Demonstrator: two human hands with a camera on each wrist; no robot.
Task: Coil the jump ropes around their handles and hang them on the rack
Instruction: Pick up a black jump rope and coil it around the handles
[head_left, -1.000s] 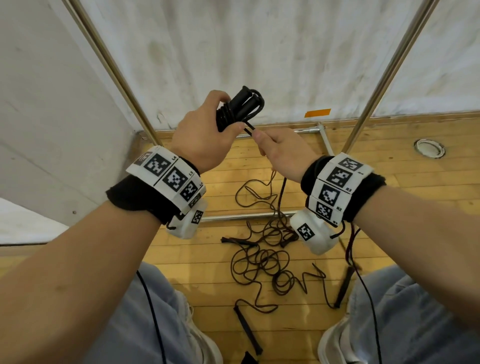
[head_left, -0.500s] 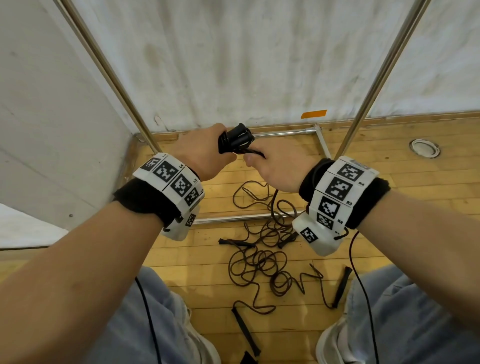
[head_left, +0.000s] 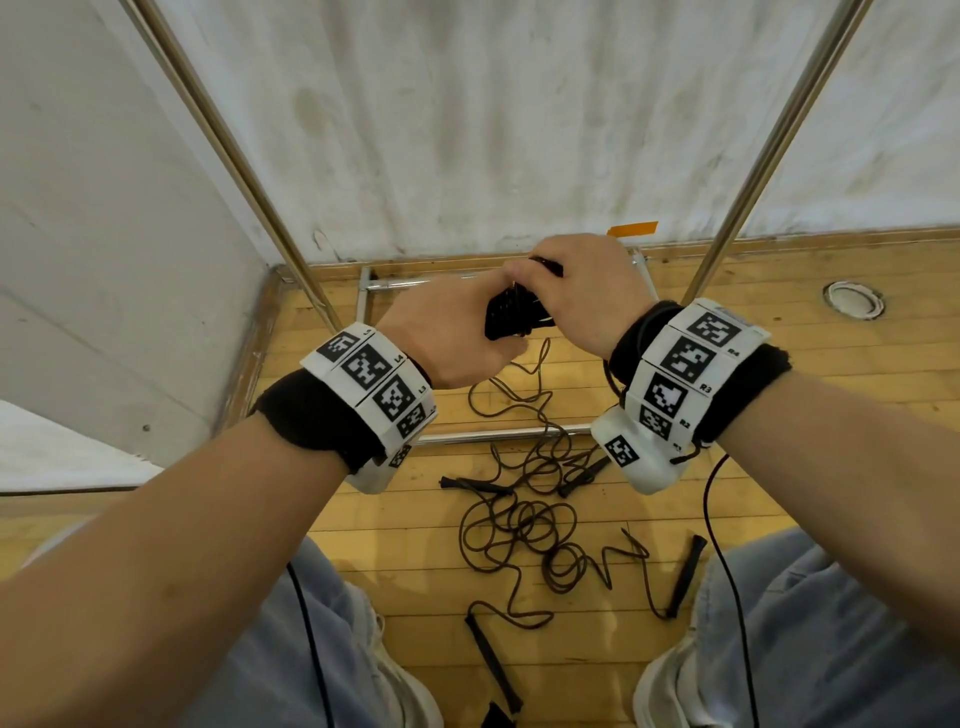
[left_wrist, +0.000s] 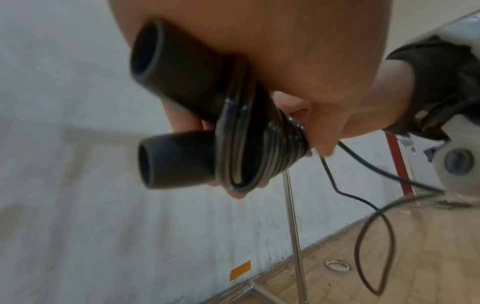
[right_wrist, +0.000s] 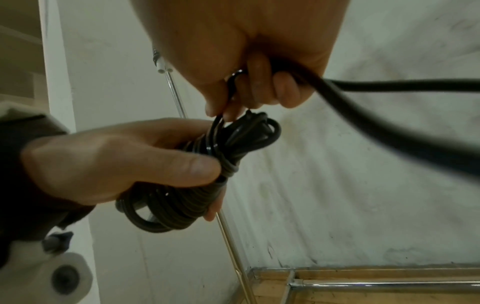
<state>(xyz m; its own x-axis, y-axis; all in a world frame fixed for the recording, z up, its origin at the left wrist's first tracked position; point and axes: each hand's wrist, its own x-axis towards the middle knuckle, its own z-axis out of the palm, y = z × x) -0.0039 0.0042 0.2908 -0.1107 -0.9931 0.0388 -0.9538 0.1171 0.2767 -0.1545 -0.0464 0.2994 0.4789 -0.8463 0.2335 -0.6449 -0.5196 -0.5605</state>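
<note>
In the head view, the left hand (head_left: 447, 332) and the right hand (head_left: 582, 291) meet in front of the chest, above the wooden floor (head_left: 779, 364). The left hand closes around a black bundle (head_left: 511, 317), which is a jump rope wound on its two handles. The right hand lies over the top of the bundle with curled fingers. From the bundle a loose cord goes down to the floor. There, between the person's feet, lies a tangle of other ropes (head_left: 524, 525) with separate black handles around it. Two metal poles of the rack (head_left: 748, 171) rise against the white wall, and its base bars lie on the floor.

In the left wrist view, the two handle ends (left_wrist: 168, 82) stick out of the left hand side by side, one above the other. Many turns of glossy cord (left_wrist: 259, 148) sit tight around them. The fingertips of the left hand show under the coil. A thin cord end leaves the coil to the right and hangs in a loop.

In the right wrist view, the right hand's fingers (right_wrist: 257, 86) are bent and pinch the cord just above the bundle. A thick blurred piece of cord runs from this hand out to the right. The left thumb (right_wrist: 161, 166) presses on the wound cord, and the other left fingers wrap under it.
</note>
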